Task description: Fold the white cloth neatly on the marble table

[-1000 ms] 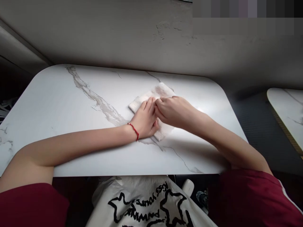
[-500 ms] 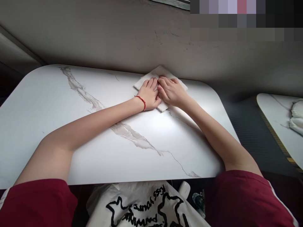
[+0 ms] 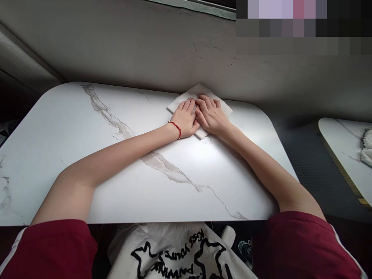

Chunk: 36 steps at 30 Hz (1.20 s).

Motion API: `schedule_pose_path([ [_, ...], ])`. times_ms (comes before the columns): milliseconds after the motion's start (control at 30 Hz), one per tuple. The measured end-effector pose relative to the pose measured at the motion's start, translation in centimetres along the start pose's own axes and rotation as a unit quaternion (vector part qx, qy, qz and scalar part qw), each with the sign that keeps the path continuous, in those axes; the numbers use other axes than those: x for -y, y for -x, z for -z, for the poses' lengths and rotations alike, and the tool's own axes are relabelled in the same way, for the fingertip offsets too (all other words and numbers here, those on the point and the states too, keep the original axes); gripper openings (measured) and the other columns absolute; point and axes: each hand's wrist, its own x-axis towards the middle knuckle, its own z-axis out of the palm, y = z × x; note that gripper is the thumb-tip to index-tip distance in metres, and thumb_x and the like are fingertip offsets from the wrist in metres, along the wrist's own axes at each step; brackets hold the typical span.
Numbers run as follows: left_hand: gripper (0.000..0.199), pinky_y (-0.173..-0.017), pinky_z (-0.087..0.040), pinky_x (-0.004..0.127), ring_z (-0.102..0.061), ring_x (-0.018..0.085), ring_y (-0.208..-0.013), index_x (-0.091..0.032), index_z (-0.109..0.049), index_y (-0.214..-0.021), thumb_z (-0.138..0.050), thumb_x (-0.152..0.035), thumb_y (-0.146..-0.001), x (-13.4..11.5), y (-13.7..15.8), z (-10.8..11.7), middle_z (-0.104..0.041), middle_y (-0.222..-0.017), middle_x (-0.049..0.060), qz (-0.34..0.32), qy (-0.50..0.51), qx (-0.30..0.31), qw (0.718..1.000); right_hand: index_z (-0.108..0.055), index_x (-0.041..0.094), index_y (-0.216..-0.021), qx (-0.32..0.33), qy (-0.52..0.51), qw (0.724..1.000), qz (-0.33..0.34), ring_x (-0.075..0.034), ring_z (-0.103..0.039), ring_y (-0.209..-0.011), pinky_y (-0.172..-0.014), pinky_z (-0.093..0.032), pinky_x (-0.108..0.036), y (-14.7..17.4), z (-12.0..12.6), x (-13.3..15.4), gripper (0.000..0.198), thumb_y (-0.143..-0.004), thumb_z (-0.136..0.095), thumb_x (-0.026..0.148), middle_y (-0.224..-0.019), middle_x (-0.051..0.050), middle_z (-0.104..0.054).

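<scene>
A folded white cloth (image 3: 198, 90) lies flat at the far edge of the white marble-patterned table (image 3: 122, 197), one corner reaching up to the wall. My left hand (image 3: 185, 117) rests palm down on its left half, fingers stretched out and close together. A red cord bracelet (image 3: 175, 127) circles that wrist. My right hand (image 3: 213, 116) presses on the cloth's right half with its fingers slightly bent and spread. The two hands touch or nearly touch at the thumbs. Both palms hide the cloth's middle, while a lower corner shows between the wrists.
A grey scuffed wall (image 3: 130, 50) rises right behind the table. To the right, across a dark gap, stands a second marble-patterned table (image 3: 345, 143) with a white frilled item (image 3: 367, 145) at the frame edge. Below the near edge is white printed fabric (image 3: 174, 252).
The view has shifted slightly, showing a little more at the table's left end. My hands and the cloth stay nearly in the same place on the table.
</scene>
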Motion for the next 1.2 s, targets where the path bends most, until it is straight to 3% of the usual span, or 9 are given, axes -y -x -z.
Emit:
schedule_pose_path([
  [133, 0.068, -0.121, -0.024, 0.053, -0.031, 0.041, -0.15, 0.01, -0.041, -0.146, -0.04, -0.029, -0.091, 0.0, 0.1, 0.0, -0.037, -0.157, 0.032, -0.002, -0.005, 0.004, 1.0, -0.041, 0.01, -0.145, -0.007, -0.017, 1.0, 0.013, -0.034, -0.038, -0.144, -0.11, -0.032, -0.057, 0.1, -0.1, -0.3, 0.06, -0.104, -0.013, 0.044, -0.157, -0.025, -0.038],
  [500, 0.064, -0.121, -0.026, 0.053, -0.032, 0.041, -0.15, 0.007, -0.041, -0.148, -0.036, -0.029, -0.094, -0.5, 0.9, 0.8, -0.037, -0.157, 0.032, -0.011, -0.028, 0.019, 0.999, -0.042, 0.01, -0.146, -0.004, -0.051, 0.998, 0.022, -0.03, -0.04, -0.146, -0.115, -0.032, -0.052, 1.0, 0.2, 0.0, 0.062, -0.103, -0.014, 0.044, -0.155, -0.021, -0.045],
  [767, 0.063, -0.123, -0.025, 0.051, -0.029, 0.04, -0.151, 0.004, -0.04, -0.149, -0.039, -0.034, -0.099, -6.5, 5.2, 1.9, -0.033, -0.16, 0.031, -0.045, -0.043, 0.07, 0.996, -0.038, 0.011, -0.151, -0.011, -0.061, 0.998, 0.03, -0.031, -0.038, -0.149, -0.116, -0.034, -0.052, 8.9, 2.9, 2.6, 0.056, -0.1, -0.032, 0.035, -0.156, -0.021, -0.044],
  [967, 0.067, -0.123, -0.023, 0.048, -0.029, 0.041, -0.151, 0.002, -0.038, -0.151, -0.038, -0.044, -0.101, -10.9, 8.8, 2.7, -0.033, -0.16, 0.029, -0.14, -0.057, 0.108, 0.983, -0.025, 0.013, -0.158, -0.024, -0.028, 0.999, 0.001, -0.032, -0.035, -0.15, -0.116, -0.036, -0.051, 16.3, 5.2, 6.8, 0.061, -0.1, -0.038, 0.028, -0.158, -0.022, -0.04],
  [1200, 0.068, -0.124, -0.019, 0.048, -0.029, 0.04, -0.151, 0.002, -0.039, -0.149, -0.039, -0.044, -0.099, -13.7, 10.8, 2.9, -0.034, -0.16, 0.028, -0.18, -0.049, 0.123, 0.975, -0.022, 0.011, -0.159, -0.013, -0.016, 0.999, -0.035, -0.032, -0.034, -0.151, -0.117, -0.034, -0.05, 20.4, 6.7, 9.2, 0.064, -0.1, -0.038, 0.029, -0.159, -0.022, -0.038],
])
